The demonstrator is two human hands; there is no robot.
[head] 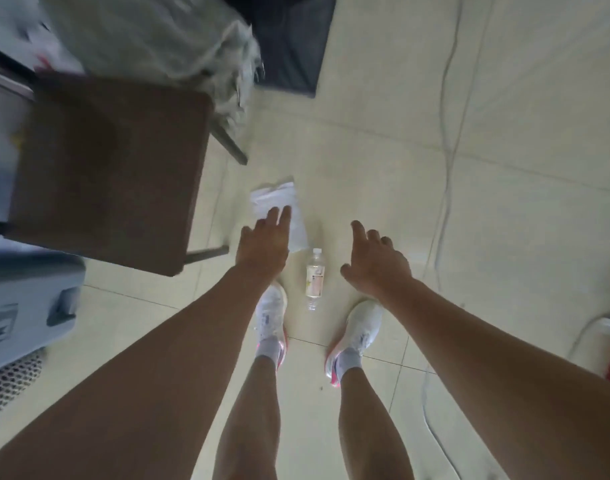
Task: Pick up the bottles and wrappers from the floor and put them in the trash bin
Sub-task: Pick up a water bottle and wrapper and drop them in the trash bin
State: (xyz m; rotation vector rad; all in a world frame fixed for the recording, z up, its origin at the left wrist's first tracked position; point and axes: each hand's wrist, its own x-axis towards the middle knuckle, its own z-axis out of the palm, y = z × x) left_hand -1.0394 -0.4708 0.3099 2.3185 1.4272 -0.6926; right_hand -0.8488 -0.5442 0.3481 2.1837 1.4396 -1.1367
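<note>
A clear plastic bottle [315, 279] with a pale label lies on the tiled floor between my two white shoes, cap pointing away from me. Just beyond it to the left lies a white wrapper [279, 202]. My left hand [262, 247] hangs over the near part of the wrapper, fingers stretched out, holding nothing. My right hand [378, 261] hovers to the right of the bottle, fingers spread and empty. Both arms reach down and forward.
A brown chair [106, 171] stands at the left, one leg close to the wrapper. A clear plastic bag [178, 39] bulges behind it, beside a dark mat [289, 46]. A white cable [445, 168] runs down the floor at the right. A grey case [26, 299] sits at the lower left.
</note>
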